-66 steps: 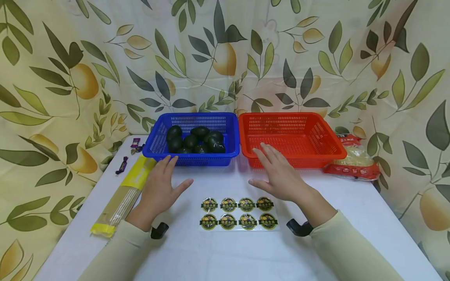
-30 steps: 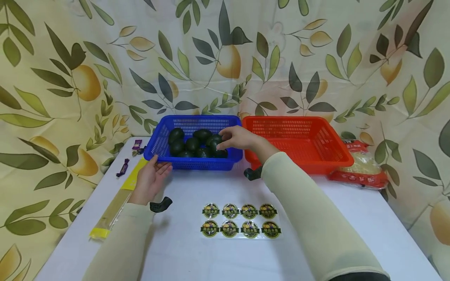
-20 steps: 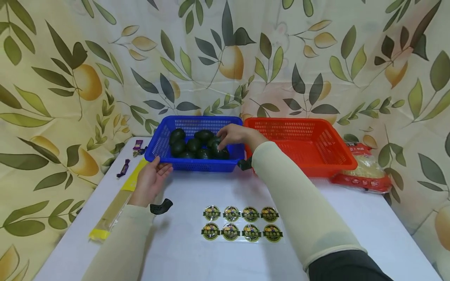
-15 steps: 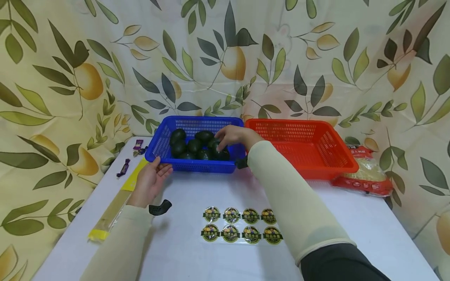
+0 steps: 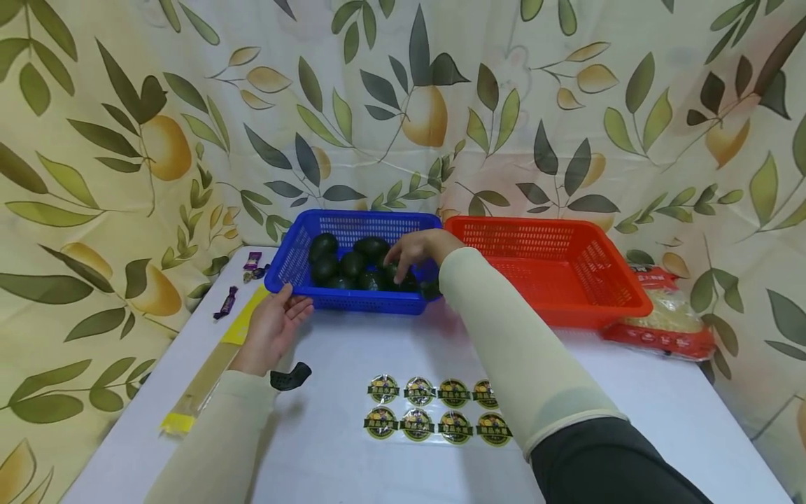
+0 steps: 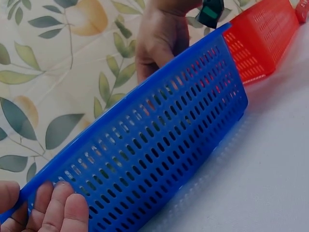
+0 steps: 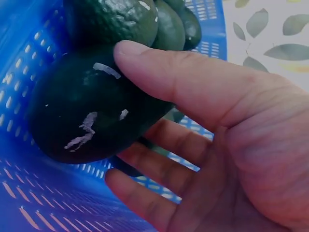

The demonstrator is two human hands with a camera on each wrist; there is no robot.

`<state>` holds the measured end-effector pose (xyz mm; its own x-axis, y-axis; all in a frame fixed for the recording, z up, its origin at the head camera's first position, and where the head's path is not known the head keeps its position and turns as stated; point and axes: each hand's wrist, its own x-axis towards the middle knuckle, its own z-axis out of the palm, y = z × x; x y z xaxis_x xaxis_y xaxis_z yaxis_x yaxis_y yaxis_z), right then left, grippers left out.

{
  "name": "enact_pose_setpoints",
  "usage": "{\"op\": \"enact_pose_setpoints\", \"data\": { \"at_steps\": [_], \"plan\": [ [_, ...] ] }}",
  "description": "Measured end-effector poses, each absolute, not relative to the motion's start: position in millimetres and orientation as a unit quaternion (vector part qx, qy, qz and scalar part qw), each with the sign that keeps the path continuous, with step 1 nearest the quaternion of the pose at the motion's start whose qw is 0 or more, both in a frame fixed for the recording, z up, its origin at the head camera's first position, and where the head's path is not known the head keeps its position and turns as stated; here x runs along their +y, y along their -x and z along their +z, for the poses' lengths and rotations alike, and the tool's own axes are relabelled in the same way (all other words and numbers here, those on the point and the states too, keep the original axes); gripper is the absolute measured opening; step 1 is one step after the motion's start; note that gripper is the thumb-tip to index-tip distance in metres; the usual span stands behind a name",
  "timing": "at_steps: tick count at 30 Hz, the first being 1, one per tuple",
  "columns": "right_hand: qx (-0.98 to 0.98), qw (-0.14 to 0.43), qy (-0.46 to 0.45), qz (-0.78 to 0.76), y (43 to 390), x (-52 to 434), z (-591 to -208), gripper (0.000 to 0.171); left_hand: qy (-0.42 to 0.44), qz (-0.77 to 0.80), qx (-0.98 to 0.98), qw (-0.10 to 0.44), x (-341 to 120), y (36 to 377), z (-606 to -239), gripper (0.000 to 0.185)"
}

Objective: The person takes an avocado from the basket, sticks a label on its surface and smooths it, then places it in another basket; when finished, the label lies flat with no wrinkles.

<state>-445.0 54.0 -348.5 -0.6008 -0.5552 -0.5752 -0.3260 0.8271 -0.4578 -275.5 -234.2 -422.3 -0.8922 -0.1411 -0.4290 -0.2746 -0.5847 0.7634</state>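
A blue basket (image 5: 352,302) (image 6: 159,145) on the white table holds several dark green avocados (image 5: 352,262). My right hand (image 5: 409,253) (image 7: 145,133) reaches into its right end. Thumb and fingers curl round one avocado (image 7: 87,111) that lies against the basket wall. In the left wrist view the right hand (image 6: 161,36) shows above the far rim. My left hand (image 5: 277,318) (image 6: 53,208) holds the basket's front left corner, thumb over the rim and fingers on the wall.
A red basket (image 5: 567,294) (image 6: 260,38) stands against the blue one's right side. A sheet of round stickers (image 5: 437,409) lies at the front middle. A long yellow packet (image 5: 214,364) and wrapped candies (image 5: 224,302) lie left; a red noodle bag (image 5: 667,322) lies right.
My right hand left the table, reached into the blue basket and closed round an avocado. My left hand moved up to the basket's front left corner.
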Motion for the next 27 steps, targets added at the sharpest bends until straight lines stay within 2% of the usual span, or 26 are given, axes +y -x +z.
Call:
{"op": "enact_pose_setpoints", "data": {
  "at_steps": [5, 10, 13, 20, 27],
  "plan": [
    [0.883, 0.398, 0.205, -0.139, 439, 51, -343, 0.078, 0.227, 0.860, 0.455, 0.038, -232, 276, -422, 0.023],
    [0.880, 0.418, 0.185, -0.127, 434, 50, -340, 0.086, 0.230, 0.856, 0.462, 0.041, -232, 276, -425, 0.022],
    [0.881, 0.420, 0.185, -0.114, 433, 50, -340, 0.086, 0.233, 0.855, 0.462, 0.044, -232, 276, -426, 0.025],
    [0.882, 0.419, 0.195, -0.090, 433, 46, -336, 0.078, 0.233, 0.851, 0.469, 0.043, -234, 276, -423, 0.047],
    [0.886, 0.415, 0.199, -0.061, 438, 44, -337, 0.078, 0.237, 0.850, 0.468, 0.045, -236, 275, -421, 0.043]
  ]
}}
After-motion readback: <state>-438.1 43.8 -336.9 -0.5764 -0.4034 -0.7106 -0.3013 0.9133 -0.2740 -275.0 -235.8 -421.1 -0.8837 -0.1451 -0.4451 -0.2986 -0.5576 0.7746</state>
